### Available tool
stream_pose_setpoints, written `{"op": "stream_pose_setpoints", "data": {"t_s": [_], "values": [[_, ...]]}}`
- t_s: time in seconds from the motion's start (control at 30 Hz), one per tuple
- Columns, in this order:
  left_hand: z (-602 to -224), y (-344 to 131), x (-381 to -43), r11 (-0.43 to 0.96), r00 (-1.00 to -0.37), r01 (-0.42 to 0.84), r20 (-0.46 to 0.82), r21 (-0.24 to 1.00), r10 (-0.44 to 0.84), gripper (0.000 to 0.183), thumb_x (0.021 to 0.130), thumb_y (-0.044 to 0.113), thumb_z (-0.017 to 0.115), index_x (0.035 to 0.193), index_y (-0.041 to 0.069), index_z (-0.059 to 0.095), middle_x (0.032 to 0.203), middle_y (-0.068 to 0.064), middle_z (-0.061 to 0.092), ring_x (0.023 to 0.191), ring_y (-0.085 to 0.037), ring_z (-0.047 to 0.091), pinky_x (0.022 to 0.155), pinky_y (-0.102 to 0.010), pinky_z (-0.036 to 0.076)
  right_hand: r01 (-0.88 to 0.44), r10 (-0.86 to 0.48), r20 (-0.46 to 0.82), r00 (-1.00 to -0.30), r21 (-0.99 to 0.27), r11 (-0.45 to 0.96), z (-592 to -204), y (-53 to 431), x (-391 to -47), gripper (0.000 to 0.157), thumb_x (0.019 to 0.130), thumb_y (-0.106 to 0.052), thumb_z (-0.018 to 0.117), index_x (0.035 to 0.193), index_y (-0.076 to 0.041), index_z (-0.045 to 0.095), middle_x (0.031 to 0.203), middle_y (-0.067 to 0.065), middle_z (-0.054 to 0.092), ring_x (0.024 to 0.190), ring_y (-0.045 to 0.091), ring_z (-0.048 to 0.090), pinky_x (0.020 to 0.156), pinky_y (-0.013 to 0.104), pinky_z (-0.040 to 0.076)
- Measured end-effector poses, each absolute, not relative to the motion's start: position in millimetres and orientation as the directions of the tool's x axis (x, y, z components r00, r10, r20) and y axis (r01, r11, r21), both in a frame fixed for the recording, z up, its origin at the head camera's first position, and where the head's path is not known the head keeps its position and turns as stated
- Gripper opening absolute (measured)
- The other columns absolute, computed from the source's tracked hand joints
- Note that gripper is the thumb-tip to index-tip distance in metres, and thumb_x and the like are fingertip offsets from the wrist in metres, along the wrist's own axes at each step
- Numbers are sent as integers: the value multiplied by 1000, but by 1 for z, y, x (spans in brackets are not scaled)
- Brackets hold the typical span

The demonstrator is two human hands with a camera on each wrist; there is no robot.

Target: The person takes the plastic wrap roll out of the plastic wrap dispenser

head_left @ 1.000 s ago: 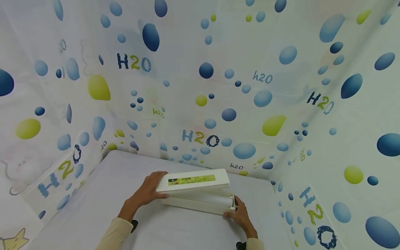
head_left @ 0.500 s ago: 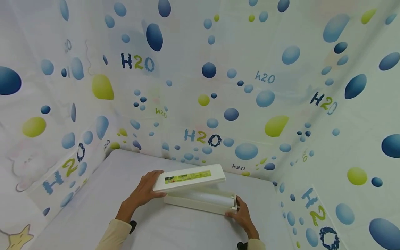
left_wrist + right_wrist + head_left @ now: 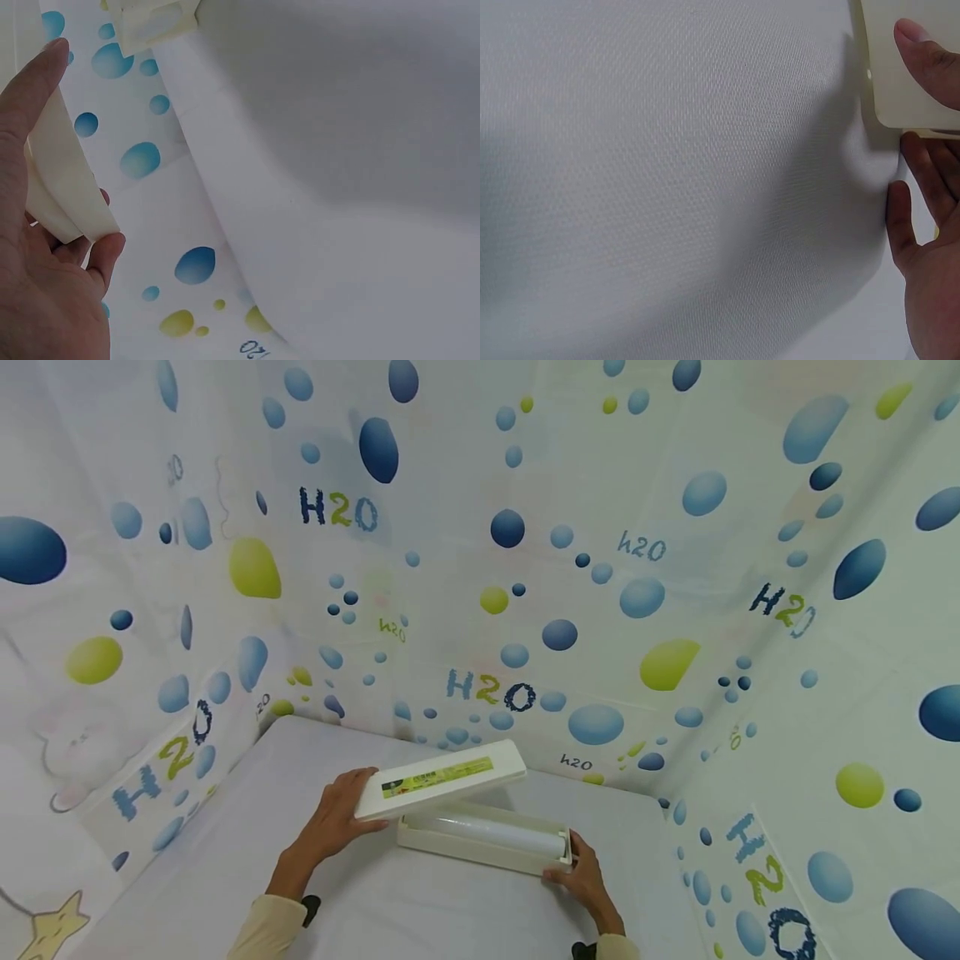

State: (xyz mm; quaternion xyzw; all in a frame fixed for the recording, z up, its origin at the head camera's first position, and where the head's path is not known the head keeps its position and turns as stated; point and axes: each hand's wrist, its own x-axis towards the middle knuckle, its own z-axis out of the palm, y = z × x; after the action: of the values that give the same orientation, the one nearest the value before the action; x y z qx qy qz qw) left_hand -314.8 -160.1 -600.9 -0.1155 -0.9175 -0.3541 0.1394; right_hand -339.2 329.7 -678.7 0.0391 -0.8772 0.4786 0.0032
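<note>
1. A long, narrow, cream-coloured box base [image 3: 480, 853], smooth and plastic-looking, sits on the white cloth-covered bench [image 3: 465, 918] with its top uncovered; its walls are low and straight, its corners slightly rounded.
2. Lengthwise inside lies a white cylindrical roll [image 3: 491, 833], glossy along its upper side, its right end just inside the base's end wall.
3. The matching white rectangular lid [image 3: 450, 790] is tilted above the base's left part, its right end higher and angled toward the back; whether the two touch cannot be told.
4. Along the lid's top runs a yellow-green label strip [image 3: 437, 777] with a dark block at its left end, small reddish marks and lettering too small to read.
5. The left hand [image 3: 337, 814] grips the lid's left end, thumb on one side and fingers on the other.
6. The right hand [image 3: 585, 872] holds the base's right end, thumb against the long front wall.
7. Behind hangs a white sheet [image 3: 450, 485] printed with blue and lime drops and "H2O".
</note>
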Motion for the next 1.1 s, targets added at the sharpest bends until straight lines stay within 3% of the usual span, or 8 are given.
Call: {"op": "stream_pose_setpoints", "data": {"t_s": [0.33,0.77,1.1], "values": [[-607,-175,-308,745,-929,301,358,595,90,93,85,37,95,157,-1,49,152,-24,59,137,-45,54,103,-61,39,-56,-55,31,-998,-834,549,-670,326,-334,100,74,-4,98,156,14,44,148,36,62,134,49,63,114,64,51],[-619,-191,-298,761,-902,305,430,573,38,91,83,31,96,153,-3,51,147,-24,62,130,-45,56,94,-56,40,-68,-59,42,-997,-830,553,-668,325,-332,100,74,-4,98,156,14,45,147,36,63,133,49,64,112,62,53],[-621,-207,-284,776,-928,222,372,591,-17,92,84,36,94,154,-2,49,149,-26,59,130,-45,54,96,-57,39,-73,-64,45,-997,-825,561,-669,324,-332,100,74,-3,98,156,16,44,145,35,64,133,48,64,112,61,53]]}}
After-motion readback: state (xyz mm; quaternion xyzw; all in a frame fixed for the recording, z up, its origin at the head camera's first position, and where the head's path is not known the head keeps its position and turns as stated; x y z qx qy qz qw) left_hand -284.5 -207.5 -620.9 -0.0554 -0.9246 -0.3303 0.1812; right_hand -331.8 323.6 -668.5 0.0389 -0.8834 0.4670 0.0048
